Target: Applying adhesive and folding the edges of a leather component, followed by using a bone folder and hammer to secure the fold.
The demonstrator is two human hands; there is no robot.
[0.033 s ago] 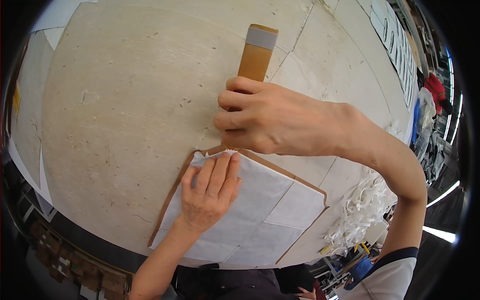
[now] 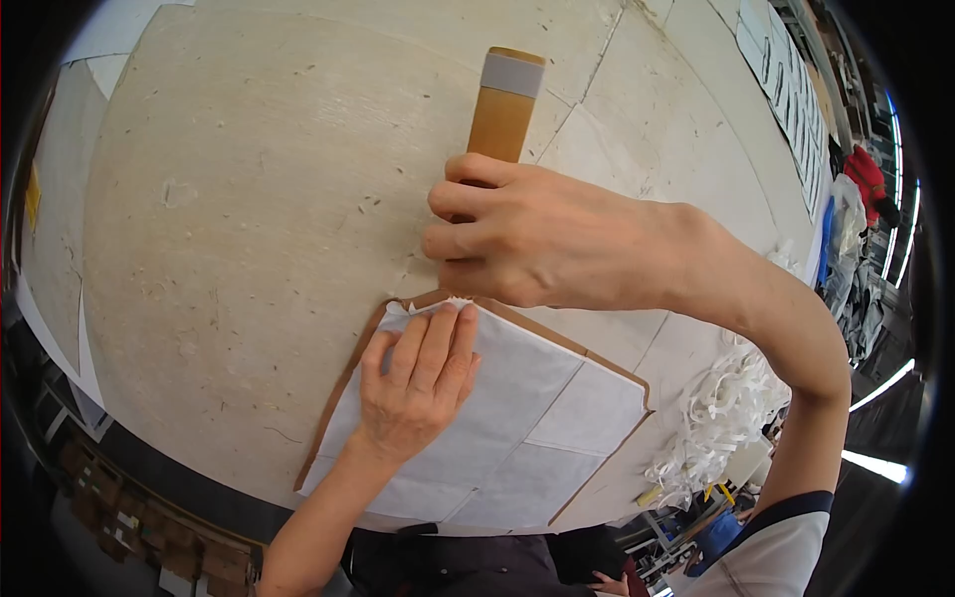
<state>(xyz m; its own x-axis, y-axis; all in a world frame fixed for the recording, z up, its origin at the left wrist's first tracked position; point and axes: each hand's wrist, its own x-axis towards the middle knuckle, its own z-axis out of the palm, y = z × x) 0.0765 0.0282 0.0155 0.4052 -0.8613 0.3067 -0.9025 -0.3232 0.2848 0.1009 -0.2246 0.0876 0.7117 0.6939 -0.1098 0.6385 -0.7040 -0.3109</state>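
Note:
My right hand [image 2: 517,234] is closed around a tan, bar-shaped tool [image 2: 502,119] with a grey band near its far end. The tool's near end is hidden beneath the hand, so its exact kind does not show. Below it lies a white, cloth-like panel [image 2: 517,408] with brown edging along its sides. My left hand [image 2: 418,373] rests flat on the panel's far left corner, fingers stretched out and close together. By those fingertips, a frayed white scrap [image 2: 460,299] shows at the brown edge, just under the right hand.
The pale worktable [image 2: 269,199] is marked with scuffs and small crumbs. A heap of white strips [image 2: 721,418] sits at the right edge. White sheets with dark slits [image 2: 786,90] lie at the far right. Brown boxes [image 2: 149,527] stand below the table at the left.
My right hand and the tan tool have shifted very slightly to the left. The left hand and the panel look unmoved.

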